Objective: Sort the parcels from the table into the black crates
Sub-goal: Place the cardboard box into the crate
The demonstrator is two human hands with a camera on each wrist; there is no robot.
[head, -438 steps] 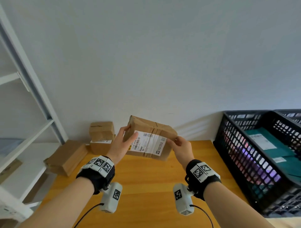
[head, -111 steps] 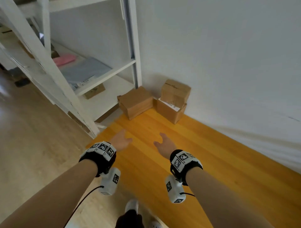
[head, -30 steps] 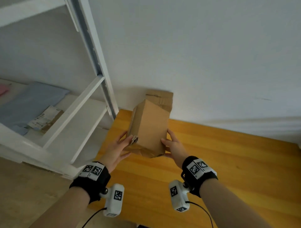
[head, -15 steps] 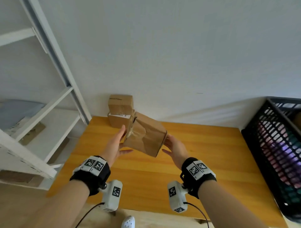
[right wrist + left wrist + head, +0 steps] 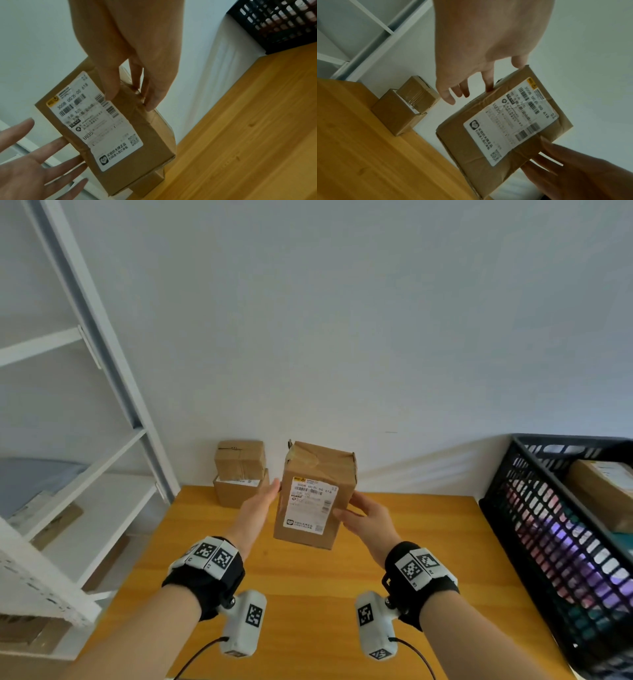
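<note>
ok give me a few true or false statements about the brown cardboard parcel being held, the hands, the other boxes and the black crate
1. The brown cardboard parcel is held above the yellow wooden table with its white shipping label facing the person. True.
2. Only the left hand touches the parcel. False: the right hand pinches its other side, thumb on the label face.
3. Two small cardboard boxes are stacked at the wall, behind the left hand. True.
4. The black plastic crate stands to the left of the table. False: it stands to the right.
5. The crate is empty. False: a brown box lies in it.
</note>
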